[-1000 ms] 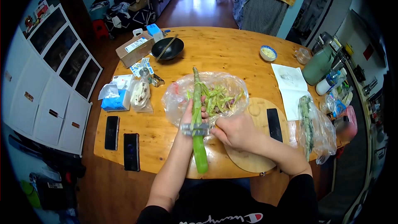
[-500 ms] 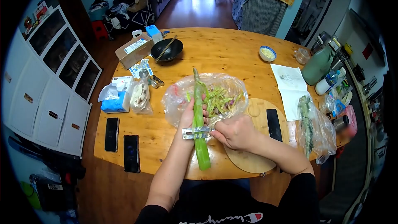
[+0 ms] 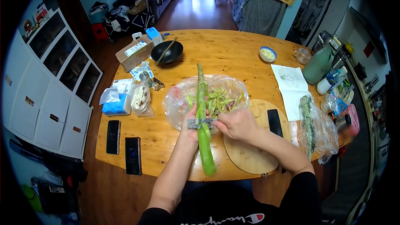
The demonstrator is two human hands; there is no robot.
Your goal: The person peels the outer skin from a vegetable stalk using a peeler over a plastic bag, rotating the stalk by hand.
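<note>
A long green stalk (image 3: 205, 146), smooth and bright at its near end, points away from me over a clear plastic bag (image 3: 175, 104). My left hand (image 3: 190, 121) is wrapped round its middle from below and the left. In my right hand (image 3: 235, 123) is the end of a metal peeler (image 3: 198, 123), whose blade lies across the stalk. Green and purplish peelings (image 3: 221, 100) lie in the bag just beyond my hands. A round wooden board (image 3: 250, 158) is under my right forearm, with a dark-bladed knife (image 3: 275, 123) on it.
Two phones (image 3: 113, 137), a tissue pack (image 3: 116, 103) and a bagged white item (image 3: 141, 98) are at left. Behind them stand a carton (image 3: 135, 54) and a black bowl (image 3: 167, 52). To the right are a small bowl (image 3: 267, 54), papers (image 3: 291, 87), a bagged stalk (image 3: 307, 121) and a green bottle (image 3: 318, 64).
My right hand and the peeler have moved a little away from me along the stalk. The stalk's near end has shifted slightly right.
</note>
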